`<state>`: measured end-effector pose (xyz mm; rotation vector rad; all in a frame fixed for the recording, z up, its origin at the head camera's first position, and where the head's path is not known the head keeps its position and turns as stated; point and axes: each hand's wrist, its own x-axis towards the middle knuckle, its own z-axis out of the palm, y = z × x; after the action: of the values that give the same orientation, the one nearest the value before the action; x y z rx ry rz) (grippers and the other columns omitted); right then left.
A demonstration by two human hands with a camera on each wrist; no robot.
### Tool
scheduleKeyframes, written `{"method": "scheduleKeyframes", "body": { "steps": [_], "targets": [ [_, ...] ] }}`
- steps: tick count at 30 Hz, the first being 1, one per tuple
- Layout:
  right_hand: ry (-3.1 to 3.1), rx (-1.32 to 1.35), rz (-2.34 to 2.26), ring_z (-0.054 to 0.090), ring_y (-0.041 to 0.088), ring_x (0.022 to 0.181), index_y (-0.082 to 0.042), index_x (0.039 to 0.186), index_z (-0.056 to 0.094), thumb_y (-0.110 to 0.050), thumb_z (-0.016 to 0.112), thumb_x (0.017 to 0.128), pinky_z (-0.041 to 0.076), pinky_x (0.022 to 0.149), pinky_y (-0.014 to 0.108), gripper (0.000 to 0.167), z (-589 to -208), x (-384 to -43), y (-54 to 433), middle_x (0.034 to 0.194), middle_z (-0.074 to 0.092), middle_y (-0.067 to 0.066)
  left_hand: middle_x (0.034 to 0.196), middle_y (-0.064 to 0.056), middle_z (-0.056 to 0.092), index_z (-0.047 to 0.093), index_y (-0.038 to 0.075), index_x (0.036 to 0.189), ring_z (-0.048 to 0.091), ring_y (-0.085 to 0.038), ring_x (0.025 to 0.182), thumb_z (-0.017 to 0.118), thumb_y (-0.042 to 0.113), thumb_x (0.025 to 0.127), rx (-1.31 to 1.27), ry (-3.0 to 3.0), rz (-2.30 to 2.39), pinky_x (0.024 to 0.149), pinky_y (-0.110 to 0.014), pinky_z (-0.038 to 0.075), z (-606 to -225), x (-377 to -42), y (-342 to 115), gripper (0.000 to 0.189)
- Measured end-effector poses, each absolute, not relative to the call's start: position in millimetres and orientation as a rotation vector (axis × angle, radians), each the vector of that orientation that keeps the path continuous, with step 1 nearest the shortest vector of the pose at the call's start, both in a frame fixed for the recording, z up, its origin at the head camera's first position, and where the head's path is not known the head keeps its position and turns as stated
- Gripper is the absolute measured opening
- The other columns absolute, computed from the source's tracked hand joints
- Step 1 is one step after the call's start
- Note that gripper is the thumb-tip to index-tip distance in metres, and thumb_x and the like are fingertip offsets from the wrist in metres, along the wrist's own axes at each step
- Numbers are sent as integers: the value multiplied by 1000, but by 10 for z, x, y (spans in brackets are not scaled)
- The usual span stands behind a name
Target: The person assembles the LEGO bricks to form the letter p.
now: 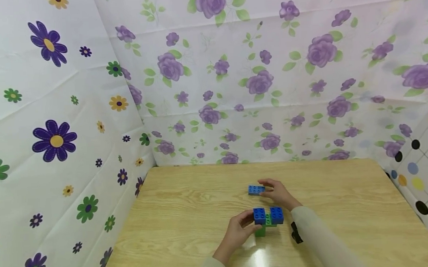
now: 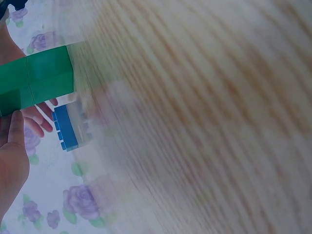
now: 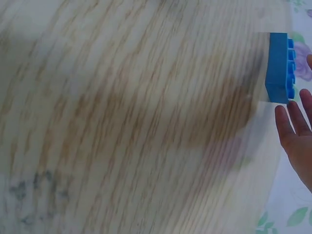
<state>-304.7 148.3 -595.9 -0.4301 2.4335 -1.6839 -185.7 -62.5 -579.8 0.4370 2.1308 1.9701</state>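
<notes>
My left hand (image 1: 237, 231) grips the left side of a small toy-brick structure, thumb in front and fingers behind. Two dark blue square bricks, the left one (image 1: 259, 215) and the right one (image 1: 276, 215), sit on top with a gap between them. Under them are a green brick (image 1: 268, 220) and a lower green block (image 2: 48, 75) at the left. Farther back, a lighter blue eight-stud brick (image 1: 256, 190) lies studs up on the table. At its right end is my right hand (image 1: 278, 193); in the right wrist view its fingers (image 3: 298, 119) are spread close to the brick's end.
The wood-grain table (image 1: 188, 206) reaches back to a purple-rose cloth wall (image 1: 212, 89). A flowered cloth (image 1: 75, 167) hangs at the left, a dotted one (image 1: 423, 172) at the right. Beside the right forearm is a small black object (image 1: 296, 233).
</notes>
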Motion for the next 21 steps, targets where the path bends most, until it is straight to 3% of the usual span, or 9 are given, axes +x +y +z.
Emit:
{"method": "scheduleKeyframes", "body": {
  "steps": [12,21],
  "targets": [
    [2545,-198,-1538,50,37,121,-3,131,57,2,69,86,43,103,53,47,-6030,-3053,1400,130,57,18,122,-6,64,63,9,123,59,-20,116,72,10,87,430,2117,1964,99,-26,49,-5789,-1848,-602,37],
    [2593,-229,-1475,53,37,117,-3,123,63,1,67,87,46,100,53,36,-5978,-3047,1360,127,59,17,121,-7,65,64,8,122,59,-21,116,72,10,86,451,2147,1963,98,-26,49,-5784,-1861,-623,37]
  ]
}}
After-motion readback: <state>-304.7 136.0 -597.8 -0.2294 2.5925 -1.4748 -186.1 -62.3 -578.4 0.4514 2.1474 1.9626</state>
